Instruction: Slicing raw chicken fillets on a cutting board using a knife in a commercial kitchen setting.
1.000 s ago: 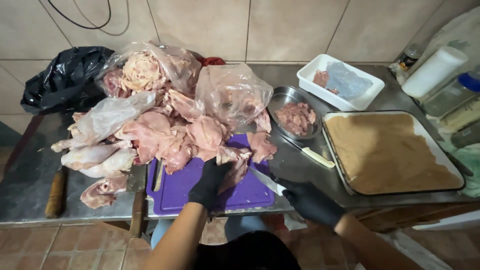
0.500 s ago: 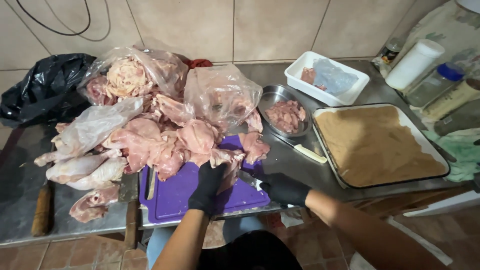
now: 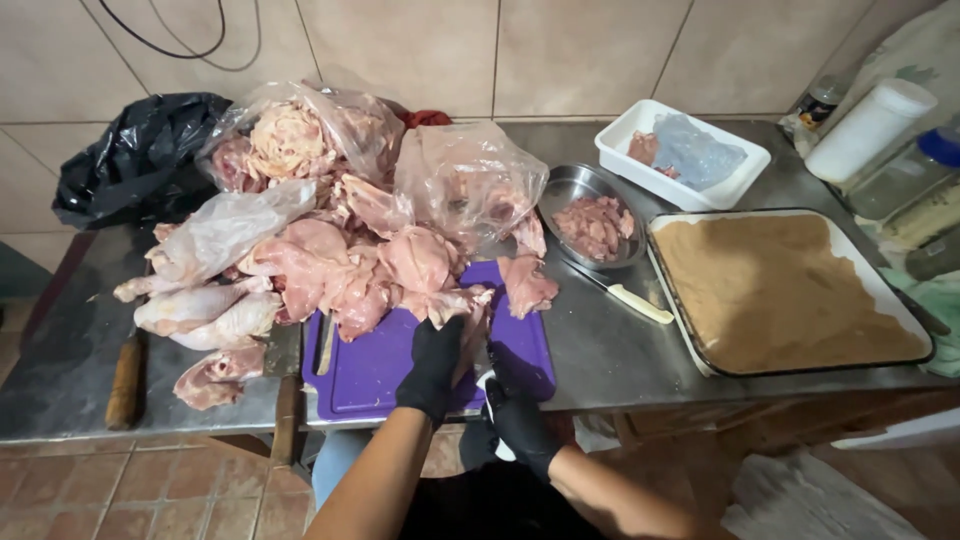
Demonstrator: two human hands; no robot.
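My left hand (image 3: pixel 435 368), in a black glove, presses down on a strip of raw chicken (image 3: pixel 462 305) at the front of the purple cutting board (image 3: pixel 365 375). My right hand (image 3: pixel 515 405), also in a black glove, sits right beside it at the board's front right corner. It is closed around a knife whose pale blade (image 3: pixel 483 358) runs up against the chicken strip. A big pile of raw chicken pieces (image 3: pixel 320 262) covers the back of the board and the steel table to the left.
A metal bowl (image 3: pixel 568 187) of cut meat stands behind the board, with a cream-handled knife (image 3: pixel 632 299) beside it. At the right are a large tray (image 3: pixel 688 330) of brown crumbs, a white tub (image 3: pixel 640 118) and bottles (image 3: pixel 868 128). A black bag (image 3: pixel 135 160) lies back left, a wooden handle (image 3: pixel 125 385) front left.
My right hand has moved left with the knife, from the table's front edge to the board beside my left hand. The left hand stays on the chicken strip.
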